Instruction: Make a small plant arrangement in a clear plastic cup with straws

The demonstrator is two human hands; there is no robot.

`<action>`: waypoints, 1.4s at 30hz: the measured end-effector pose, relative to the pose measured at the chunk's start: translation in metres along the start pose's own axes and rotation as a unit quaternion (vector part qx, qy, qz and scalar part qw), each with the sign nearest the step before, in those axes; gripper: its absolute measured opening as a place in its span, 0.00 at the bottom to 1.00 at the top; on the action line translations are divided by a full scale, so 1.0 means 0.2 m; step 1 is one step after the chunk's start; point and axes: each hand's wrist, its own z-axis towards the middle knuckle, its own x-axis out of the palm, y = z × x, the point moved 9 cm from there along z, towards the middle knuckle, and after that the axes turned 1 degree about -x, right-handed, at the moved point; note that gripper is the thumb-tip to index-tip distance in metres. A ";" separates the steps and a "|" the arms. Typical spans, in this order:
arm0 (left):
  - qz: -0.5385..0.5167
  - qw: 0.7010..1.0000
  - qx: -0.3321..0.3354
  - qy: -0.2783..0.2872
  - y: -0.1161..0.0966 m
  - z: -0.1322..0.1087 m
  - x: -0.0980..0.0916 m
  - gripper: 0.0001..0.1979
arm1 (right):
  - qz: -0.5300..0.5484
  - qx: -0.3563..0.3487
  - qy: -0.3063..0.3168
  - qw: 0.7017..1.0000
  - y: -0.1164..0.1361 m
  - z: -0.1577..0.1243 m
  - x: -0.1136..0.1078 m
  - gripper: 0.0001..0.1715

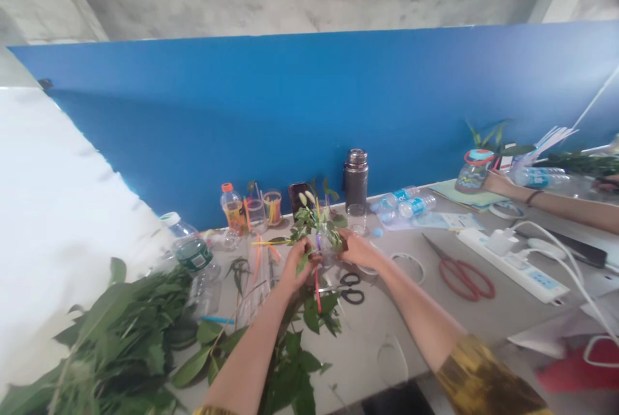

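In the middle of the table stands a small clear container [325, 241] holding leafy stems [304, 218], pale buds and coloured straws. My left hand [297, 267] is at its near left side, fingers bent together around a green leaf [303, 263]. On the other side, my right hand [355, 249] reaches in with its fingers curled against the leaves at the container. Leaves partly hide those fingertips, so what they grip is unclear. A red straw [318, 289] points down between the hands. Black-handled scissors [351, 287] lie just below my right hand.
At left lie a large leaf pile [130, 331] and a big clear bottle [191, 247]. A thermos [356, 180] stands by the blue partition. Red-handled scissors [464, 276] and a power strip [512, 267] lie right. Another person's arm [541, 199] reaches toward a jar [474, 171].
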 end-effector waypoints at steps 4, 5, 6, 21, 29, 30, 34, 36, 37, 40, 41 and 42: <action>0.072 0.997 -0.028 -0.026 0.00 0.02 -0.04 0.22 | -0.030 0.025 0.035 0.999 0.00 -0.03 0.01 0.38; 0.079 0.996 -0.046 -0.020 0.01 0.02 -0.03 0.26 | -0.039 0.029 0.040 0.998 0.00 -0.03 0.01 0.37; 0.076 0.995 -0.064 -0.007 0.02 0.03 -0.03 0.29 | -0.046 0.030 0.042 0.998 0.00 -0.04 0.01 0.36; 0.076 0.984 -0.144 0.070 0.02 0.04 0.04 0.07 | -0.094 0.051 0.028 0.994 -0.01 -0.04 0.05 0.30; 0.103 0.982 -0.145 0.068 0.07 0.04 0.04 0.10 | -0.149 0.066 0.026 0.986 0.03 -0.06 0.03 0.23; 0.103 0.982 -0.145 0.068 0.07 0.04 0.05 0.11 | -0.156 0.072 0.030 0.985 0.03 -0.06 0.03 0.23; 0.098 0.982 -0.145 0.069 0.08 0.04 0.05 0.15 | -0.170 0.098 0.038 0.980 0.03 -0.07 0.03 0.23; 0.103 0.982 -0.142 0.071 0.08 0.04 0.05 0.14 | -0.154 0.097 0.036 0.983 0.03 -0.07 0.04 0.22; 0.109 0.982 -0.139 0.072 0.08 0.04 0.05 0.13 | -0.143 0.094 0.036 0.985 0.02 -0.07 0.04 0.21; 0.125 0.981 -0.128 0.082 0.06 0.04 0.05 0.13 | -0.109 0.088 0.033 0.990 0.00 -0.06 0.05 0.21; 0.130 0.980 -0.124 0.081 0.05 0.04 0.05 0.15 | -0.099 0.085 0.035 0.991 0.00 -0.06 0.05 0.21; 0.135 0.980 -0.119 0.079 0.05 0.04 0.05 0.17 | -0.091 0.081 0.037 0.992 -0.01 -0.06 0.06 0.20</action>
